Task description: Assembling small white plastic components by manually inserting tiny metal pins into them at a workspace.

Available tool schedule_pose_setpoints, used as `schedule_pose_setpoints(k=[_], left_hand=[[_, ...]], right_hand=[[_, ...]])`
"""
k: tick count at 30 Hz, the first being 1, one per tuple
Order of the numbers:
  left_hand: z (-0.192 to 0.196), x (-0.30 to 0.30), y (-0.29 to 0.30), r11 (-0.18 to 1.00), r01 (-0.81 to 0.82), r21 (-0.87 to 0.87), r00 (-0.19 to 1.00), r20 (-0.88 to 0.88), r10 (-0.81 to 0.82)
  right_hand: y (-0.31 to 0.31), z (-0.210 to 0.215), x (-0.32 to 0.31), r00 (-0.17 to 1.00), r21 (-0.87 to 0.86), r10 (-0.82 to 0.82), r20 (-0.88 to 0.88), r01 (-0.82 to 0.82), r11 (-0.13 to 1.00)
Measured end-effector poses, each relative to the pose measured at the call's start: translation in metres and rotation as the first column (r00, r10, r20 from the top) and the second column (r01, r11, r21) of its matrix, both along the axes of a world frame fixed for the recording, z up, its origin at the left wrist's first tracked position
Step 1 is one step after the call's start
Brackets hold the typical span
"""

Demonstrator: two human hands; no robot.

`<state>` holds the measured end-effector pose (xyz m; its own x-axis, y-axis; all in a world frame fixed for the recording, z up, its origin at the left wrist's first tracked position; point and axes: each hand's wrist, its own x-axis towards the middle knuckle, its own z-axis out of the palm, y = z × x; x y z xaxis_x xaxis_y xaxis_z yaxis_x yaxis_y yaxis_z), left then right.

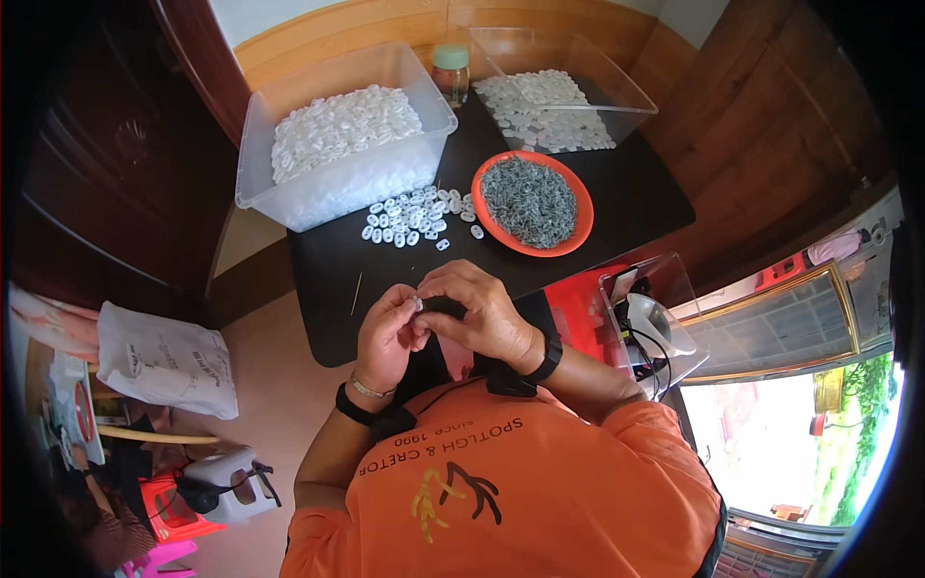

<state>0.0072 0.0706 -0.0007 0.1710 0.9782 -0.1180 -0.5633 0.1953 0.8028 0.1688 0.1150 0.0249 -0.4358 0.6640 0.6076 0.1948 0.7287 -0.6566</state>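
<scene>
Your left hand (387,339) is curled, its fingers (403,306) pinched on a small white plastic piece (418,302) held at the tips. Your right hand (480,313) meets it from the other side, fingers (445,289) bent down onto the same piece, so both hands grasp it together just above the near edge of the black desk (636,193). The piece is tiny and mostly covered, so its shape cannot be told.

Well to the left of your fingers, off the desk, a white plastic bag (166,360) lies on the floor. Beyond your fingers and to the left, a clear plastic tub (339,193) stands on the desk, filled with white pieces. Just in front of it, straight beyond your fingers, a loose cluster of white pieces (412,216) lies on the desk. A thin stick (357,293) lies on the desk just left of your left hand. Beyond and slightly right of your fingers sits an orange bowl (579,204) heaped with small grey parts. Behind it are a small jar with a green lid (450,69) and a 2nd clear container (617,91) with white pieces spread over its bottom. To the right of your right hand, a clear box (674,279) holds a white device with black cable.
</scene>
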Motion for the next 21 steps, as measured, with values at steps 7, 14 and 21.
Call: schedule_pose_setpoints(k=[7,14,21], left_hand=[[0.003,0.01,-0.001,0.997,0.009,0.071,0.98,-0.201,0.006],[0.002,0.016,0.002,0.987,-0.089,0.133,0.93,-0.344,0.13],[-0.006,0.013,0.008,0.987,-0.135,0.086,0.951,-0.267,0.154]], right_hand=[[0.003,0.004,0.016,0.998,0.006,0.061,0.031,-0.061,0.998],[0.043,0.026,0.055,0.938,0.152,-0.102,0.332,0.053,0.987],[0.12,0.013,0.097,0.633,0.405,-0.327,0.701,0.024,0.914]])
